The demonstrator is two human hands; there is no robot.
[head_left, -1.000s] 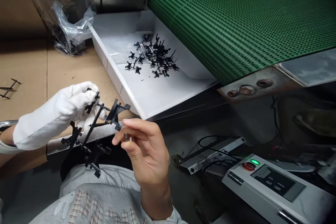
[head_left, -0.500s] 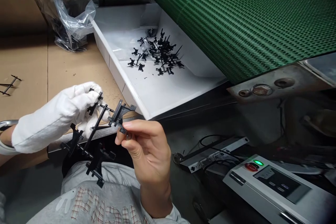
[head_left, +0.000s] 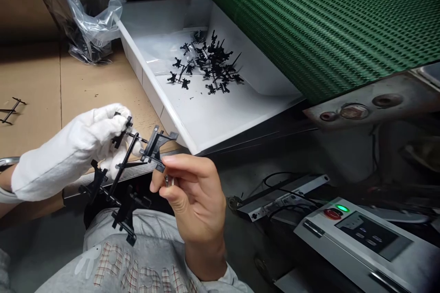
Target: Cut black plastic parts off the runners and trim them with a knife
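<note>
Head view: holding up frame (head_left: pixel 123 165) in the gloved left hand (head_left: pixel 77 149), in mid-air by the bench edge and above the lap. Grasping it at the upper-left part, leaving the lowest part (head_left: pixel 127 214) hanging clear in front of the shirt (head_left: pixel 137 258).

Pinching a small metal bit (head_left: pixel 167 181) between thumb and fingers of the bare right hand (head_left: pixel 199 201), just under the near-right part (head_left: pixel 157 144). Apparently meeting that part's lower corner with the index fingertip; not making out the bit's exact shape, nor any contact between bit and part.

Handling notes (judgement): bracing the frame close to the part being worked, since gripping from the far arm is probably letting the thin runner flex. Facing the part squarely toward the bare fingertips; using light, straight pressure rather than twisting. Holding the bit near its end, without covering the contact spot.

Surroundings: seeing a heap (head_left: pixel 216 62) of similar frames in the white tray (head_left: pixel 206 119), beyond the hands and beside the green belt (head_left: pixel 309 32). Also noting a clear bag (head_left: pixel 91 27) at the tray's left and a loose runner (head_left: pixel 12 110) on the bench (head_left: pixel 37 137).
</note>
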